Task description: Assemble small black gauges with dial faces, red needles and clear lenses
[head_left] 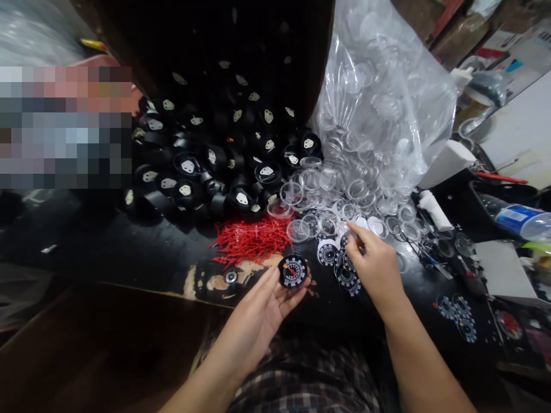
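Observation:
In my left hand (269, 304) I hold a round black gauge (293, 272) with a printed dial and a red pointer, its face turned up. My right hand (372, 261) is over the printed dial discs (348, 278) and clear round covers, thumb and forefinger drawn together; what lies between the fingertips, if anything, is too small to make out. Beyond my left hand lies a pile of small red pointers (253, 238). Clear round covers (357, 188) are heaped beyond my right hand. A small round metallic part (231, 277) rests left of the gauge.
Many black round housings (187, 166) spill from a large dark container (215, 34) at the back. A clear plastic bag (387, 86) of covers stands beside it. At the right are a plastic bottle (523, 221), a white box (508, 272) and several more dial discs (460, 315).

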Available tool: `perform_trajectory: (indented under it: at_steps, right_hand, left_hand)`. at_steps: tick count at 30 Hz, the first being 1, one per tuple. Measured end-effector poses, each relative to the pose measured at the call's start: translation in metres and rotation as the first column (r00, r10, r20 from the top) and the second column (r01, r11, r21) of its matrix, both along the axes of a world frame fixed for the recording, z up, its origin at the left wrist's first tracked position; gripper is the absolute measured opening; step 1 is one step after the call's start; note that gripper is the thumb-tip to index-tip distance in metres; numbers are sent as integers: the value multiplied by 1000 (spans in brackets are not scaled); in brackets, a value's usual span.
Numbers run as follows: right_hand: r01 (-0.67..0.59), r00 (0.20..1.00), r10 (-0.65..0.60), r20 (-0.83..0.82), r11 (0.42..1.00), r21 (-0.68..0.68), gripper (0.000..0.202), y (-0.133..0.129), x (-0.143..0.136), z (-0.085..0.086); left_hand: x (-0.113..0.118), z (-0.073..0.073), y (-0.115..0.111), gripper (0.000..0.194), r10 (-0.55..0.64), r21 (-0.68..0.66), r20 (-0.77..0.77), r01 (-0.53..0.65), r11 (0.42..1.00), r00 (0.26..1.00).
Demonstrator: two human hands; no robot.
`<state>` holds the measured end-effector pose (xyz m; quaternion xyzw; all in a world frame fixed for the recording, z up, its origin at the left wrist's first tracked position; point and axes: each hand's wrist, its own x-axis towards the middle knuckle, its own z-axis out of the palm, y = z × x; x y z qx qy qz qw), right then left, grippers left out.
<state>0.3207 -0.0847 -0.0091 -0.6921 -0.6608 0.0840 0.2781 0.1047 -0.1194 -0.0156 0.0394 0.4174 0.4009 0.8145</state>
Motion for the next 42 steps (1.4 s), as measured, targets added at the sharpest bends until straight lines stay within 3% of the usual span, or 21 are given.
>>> perform_trajectory:
  at_steps: [3, 7, 11, 15, 18, 22, 26, 31, 34, 38, 42]
  right_hand:
    - [57, 980, -60, -189, 998, -20, 33, -6, -5, 12]
    - [-229, 854, 110, -509, 957, -178, 31, -20, -39, 26]
    - [-331, 869, 267, -416, 939, -89, 33, -29, -63, 25]
    - [-322, 879, 248, -408, 939, -124, 24, -24, -66, 25]
    - [-252, 927, 202, -317, 960, -125, 34, -19, -70, 28]
    - [-244, 954, 239, -181, 970, -3, 39, -16, -79, 27]
    - [-244, 940, 255, -227, 967, 79, 38, -15, -85, 22]
    - [-274, 940, 277, -202, 961, 44, 39, -14, -88, 25]
    - [-299, 936, 293, -195, 954, -1, 42, -16, -89, 31]
    - [-289, 928, 299, -224, 954, 76, 42, -18, -90, 32]
    - [-257, 921, 278, -274, 960, 108, 39, -14, -93, 23]
  left_hand:
    - [0, -1, 2, 31, 5, -1, -1, -5, 1000, 1000]
    - [6, -1, 5, 36, -22, 7, 4, 22, 1000, 1000]
    - [9, -6, 6, 39, -15, 193, -115, 37, 981, 993]
    - [6, -14, 0, 39, -29, 351, -302, 140, 926, 953]
    - [6, -12, -5, 40, -68, 421, -389, 243, 874, 919]
    - [6, -2, -9, 39, -68, 456, -458, 299, 838, 886]
    - [2, 4, -8, 36, -22, 484, -554, 344, 805, 832]
    - [-9, 3, -3, 38, -50, 483, -592, 404, 777, 804]
    - [-14, 6, -5, 39, -82, 455, -672, 497, 739, 736]
    - [-15, 12, -10, 38, -56, 461, -755, 589, 664, 654]
    - [-17, 8, -7, 36, -14, 461, -798, 626, 630, 602]
